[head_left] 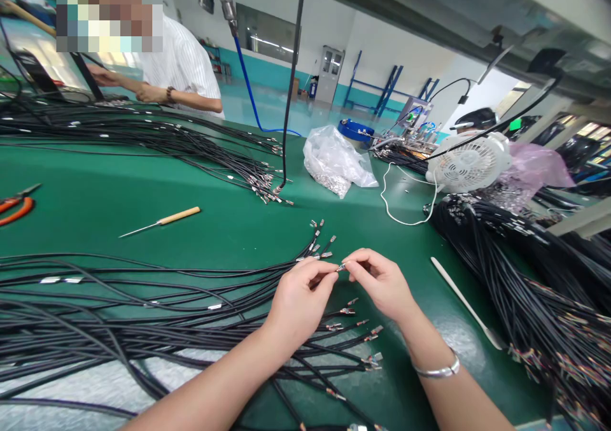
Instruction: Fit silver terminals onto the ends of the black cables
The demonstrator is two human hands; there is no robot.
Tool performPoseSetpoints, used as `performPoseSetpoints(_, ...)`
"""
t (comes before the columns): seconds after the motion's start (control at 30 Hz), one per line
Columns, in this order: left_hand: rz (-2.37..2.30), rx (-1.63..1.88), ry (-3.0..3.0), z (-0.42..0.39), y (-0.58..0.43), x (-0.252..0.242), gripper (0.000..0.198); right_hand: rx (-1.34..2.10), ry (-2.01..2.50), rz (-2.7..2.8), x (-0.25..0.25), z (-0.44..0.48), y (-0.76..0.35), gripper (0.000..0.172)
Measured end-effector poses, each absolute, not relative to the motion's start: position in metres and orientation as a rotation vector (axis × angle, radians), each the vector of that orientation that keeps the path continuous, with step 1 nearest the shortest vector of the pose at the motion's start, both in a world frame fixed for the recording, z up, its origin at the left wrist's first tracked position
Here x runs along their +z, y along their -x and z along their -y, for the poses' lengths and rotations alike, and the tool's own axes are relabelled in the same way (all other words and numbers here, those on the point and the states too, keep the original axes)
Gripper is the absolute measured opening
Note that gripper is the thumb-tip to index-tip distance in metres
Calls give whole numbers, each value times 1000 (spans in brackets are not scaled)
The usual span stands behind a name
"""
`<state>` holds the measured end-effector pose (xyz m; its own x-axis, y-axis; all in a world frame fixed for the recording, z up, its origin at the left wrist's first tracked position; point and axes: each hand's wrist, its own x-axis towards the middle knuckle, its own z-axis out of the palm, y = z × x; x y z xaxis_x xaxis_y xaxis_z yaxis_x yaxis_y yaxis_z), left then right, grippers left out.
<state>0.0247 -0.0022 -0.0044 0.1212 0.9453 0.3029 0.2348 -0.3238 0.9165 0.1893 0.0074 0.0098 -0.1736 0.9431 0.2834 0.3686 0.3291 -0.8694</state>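
Both hands meet over the green table (224,227) at a small metal connector (340,267). My left hand (301,297) pinches at the connector's left side with thumb and forefinger; a cable behind it is mostly hidden by the fingers. From the other side my right hand (379,281) pinches the connector between thumb and forefinger. Below and left of the hands spread several black cables (181,329), their ends bearing metal connectors (375,360). More cable ends (315,243) stick up just beyond my left hand.
Beyond lie a cable bundle (191,148), a wooden-handled awl (179,216), orange-handled pliers (19,208) and a plastic bag of small parts (334,157). At right are a white fan (470,160), a white stick (465,302) and thick cables (506,278). A co-worker (179,68) is across the table.
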Motion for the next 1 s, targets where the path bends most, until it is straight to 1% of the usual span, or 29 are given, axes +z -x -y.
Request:
performPoseSetpoints(0.17,-1148,1282,-1667,3,-25,-2,13,1017,1189,1629,10,-8,-186,21)
performPoseSetpoints(0.4,-1161,1277,-1716,4,-23,-2,10,970,1210,1670,9,-8,-187,20)
performPoseSetpoints(0.47,-1161,1272,-1770,4,-23,-3,10,894,1200,1709,10,-7,-188,16)
performPoseSetpoints(0.6,-1173,1269,-1903,5,-23,-5,8,583,1121,1906,15,-5,-193,18)
performPoseSetpoints(0.7,-1225,1243,-2045,4,-23,-5,13,373,1068,2065,21,-4,-197,14)
performPoseSetpoints(0.8,-1227,1208,-2182,3,-22,-3,13,279,1059,2151,23,-3,-198,13)
performPoseSetpoints(1.0,-1180,1282,-2270,4,-19,-2,15,207,1074,2241,25,0,-195,12)
